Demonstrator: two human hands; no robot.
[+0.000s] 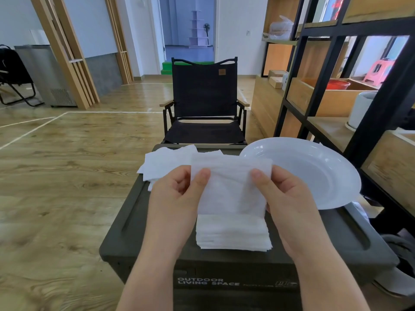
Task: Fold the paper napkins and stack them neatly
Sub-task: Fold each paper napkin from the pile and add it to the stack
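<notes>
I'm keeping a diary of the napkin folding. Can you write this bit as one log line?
step: folding | left hand + right hand: pinch thin white paper napkin | below: neat folded white stack | behind: loose unfolded white napkins

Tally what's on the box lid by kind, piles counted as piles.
Held napkin: 1, in both hands, left and right
Folded stack: 1
Loose pile: 1
Plate: 1
Total: 4
</notes>
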